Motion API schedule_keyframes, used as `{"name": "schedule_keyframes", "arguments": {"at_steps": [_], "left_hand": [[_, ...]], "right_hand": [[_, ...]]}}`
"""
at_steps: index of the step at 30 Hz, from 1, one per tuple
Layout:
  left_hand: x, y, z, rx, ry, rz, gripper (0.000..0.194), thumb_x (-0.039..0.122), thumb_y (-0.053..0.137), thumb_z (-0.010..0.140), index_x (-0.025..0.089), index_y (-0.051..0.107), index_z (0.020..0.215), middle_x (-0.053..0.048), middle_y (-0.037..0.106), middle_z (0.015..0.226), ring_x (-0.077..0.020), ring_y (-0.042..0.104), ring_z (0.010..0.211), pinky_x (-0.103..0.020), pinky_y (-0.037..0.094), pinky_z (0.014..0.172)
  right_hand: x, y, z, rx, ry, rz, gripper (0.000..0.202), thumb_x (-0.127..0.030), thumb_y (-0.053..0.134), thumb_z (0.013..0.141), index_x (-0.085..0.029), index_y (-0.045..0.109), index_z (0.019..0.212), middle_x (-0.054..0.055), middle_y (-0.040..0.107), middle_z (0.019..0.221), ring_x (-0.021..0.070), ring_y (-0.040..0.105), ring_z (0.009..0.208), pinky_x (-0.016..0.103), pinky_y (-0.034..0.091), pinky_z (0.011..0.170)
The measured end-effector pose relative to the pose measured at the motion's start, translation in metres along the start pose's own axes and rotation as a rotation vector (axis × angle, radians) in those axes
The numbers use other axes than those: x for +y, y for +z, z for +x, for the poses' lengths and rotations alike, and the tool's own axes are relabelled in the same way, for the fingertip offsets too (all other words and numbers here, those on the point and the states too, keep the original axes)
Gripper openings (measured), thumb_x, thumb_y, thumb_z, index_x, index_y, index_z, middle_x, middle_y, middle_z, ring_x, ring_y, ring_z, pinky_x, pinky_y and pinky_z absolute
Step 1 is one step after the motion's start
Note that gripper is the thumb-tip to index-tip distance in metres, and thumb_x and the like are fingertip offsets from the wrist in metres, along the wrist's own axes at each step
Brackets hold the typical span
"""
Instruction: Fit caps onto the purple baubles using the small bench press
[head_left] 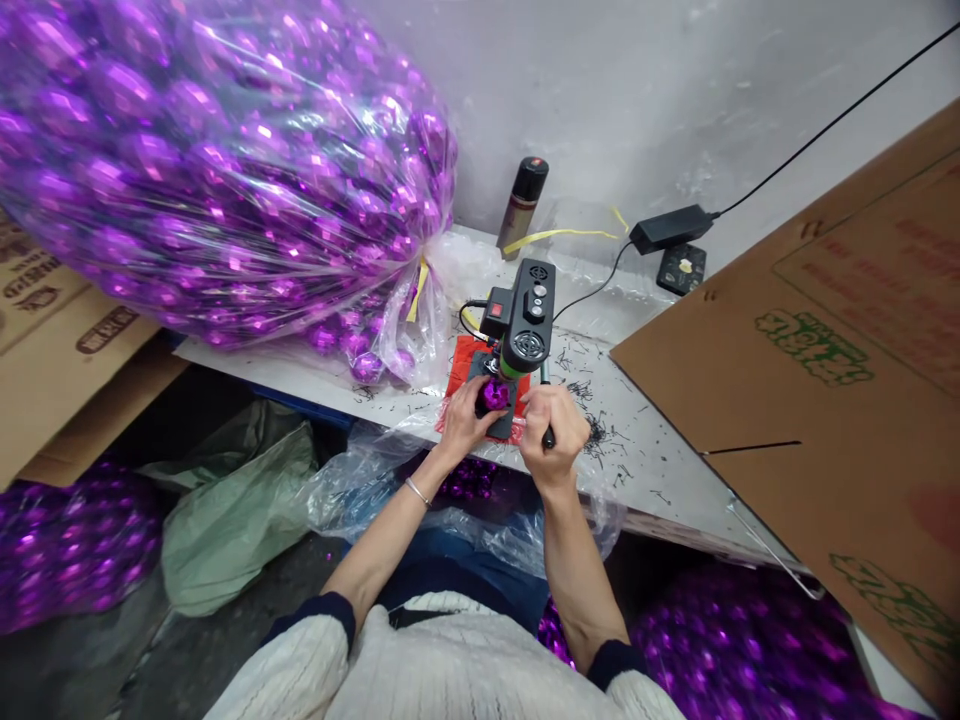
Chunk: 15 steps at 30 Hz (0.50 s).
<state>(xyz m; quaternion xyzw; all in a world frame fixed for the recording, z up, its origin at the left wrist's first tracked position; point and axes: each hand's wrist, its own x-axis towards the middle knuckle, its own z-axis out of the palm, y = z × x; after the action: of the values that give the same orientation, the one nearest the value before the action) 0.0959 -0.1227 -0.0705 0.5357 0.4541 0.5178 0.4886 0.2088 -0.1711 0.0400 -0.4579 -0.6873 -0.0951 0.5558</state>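
While left hand (461, 425) clasps ball (496, 394) between fingers under press (528, 318), right hand (556, 432) has fingers wrapped around lever (548, 438), right of press.

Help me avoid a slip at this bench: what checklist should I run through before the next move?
1. Left hand steadying the purple ball: ok, thumb and fingers are around it.
2. Right hand on the handle: ok, wrapped around it.
3. Ball lined up under the black machine: cannot tell; the head partly hides it.
4. Machine switched on: cannot tell; the red switch shows no readable setting.
5. Worktop free of scraps: not ok, black bits lie scattered.
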Motion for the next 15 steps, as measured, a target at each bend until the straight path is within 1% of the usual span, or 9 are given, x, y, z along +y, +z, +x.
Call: {"name": "schedule_keyframes", "arguments": {"at_steps": [4, 7, 11, 15], "left_hand": [[-0.001, -0.001, 0.001, 0.000, 0.015, 0.014, 0.054, 0.022, 0.089, 0.063, 0.024, 0.068, 0.113, -0.010, 0.066, 0.128, -0.0316, 0.055, 0.129, -0.048, 0.030, 0.119], [0.000, -0.001, 0.000, -0.002, 0.011, 0.013, 0.052, 0.020, 0.088, 0.064, 0.024, 0.069, 0.112, -0.010, 0.066, 0.128, -0.0317, 0.055, 0.129, -0.048, 0.030, 0.119], [0.005, -0.001, -0.001, 0.023, -0.023, -0.029, 0.053, 0.019, 0.089, 0.062, 0.024, 0.069, 0.111, -0.010, 0.067, 0.126, -0.0323, 0.055, 0.129, -0.048, 0.030, 0.119], [0.004, -0.001, -0.001, 0.008, -0.011, 0.004, 0.051, 0.021, 0.088, 0.064, 0.024, 0.069, 0.112, -0.010, 0.066, 0.128, -0.0321, 0.055, 0.129, -0.048, 0.030, 0.119]], "right_hand": [[0.002, 0.005, -0.012, 0.014, 0.013, 0.014, 0.021, -0.010, 0.044, 0.093, -0.022, 0.055, 0.079, 0.002, 0.063, 0.073, 0.0148, 0.063, 0.071, 0.028, 0.048, 0.066], [0.007, 0.011, -0.023, 0.042, -0.006, 0.009, 0.021, -0.009, 0.044, 0.092, -0.022, 0.054, 0.079, 0.001, 0.063, 0.073, 0.0142, 0.062, 0.070, 0.028, 0.049, 0.065], [0.014, 0.018, -0.036, 0.058, -0.026, 0.015, 0.019, -0.012, 0.042, 0.092, -0.023, 0.054, 0.081, 0.002, 0.064, 0.077, 0.0151, 0.063, 0.070, 0.029, 0.049, 0.064], [0.017, 0.022, -0.041, 0.085, -0.010, 0.033, 0.018, -0.015, 0.042, 0.092, -0.023, 0.054, 0.083, 0.002, 0.064, 0.078, 0.0159, 0.062, 0.069, 0.031, 0.049, 0.064]]}}
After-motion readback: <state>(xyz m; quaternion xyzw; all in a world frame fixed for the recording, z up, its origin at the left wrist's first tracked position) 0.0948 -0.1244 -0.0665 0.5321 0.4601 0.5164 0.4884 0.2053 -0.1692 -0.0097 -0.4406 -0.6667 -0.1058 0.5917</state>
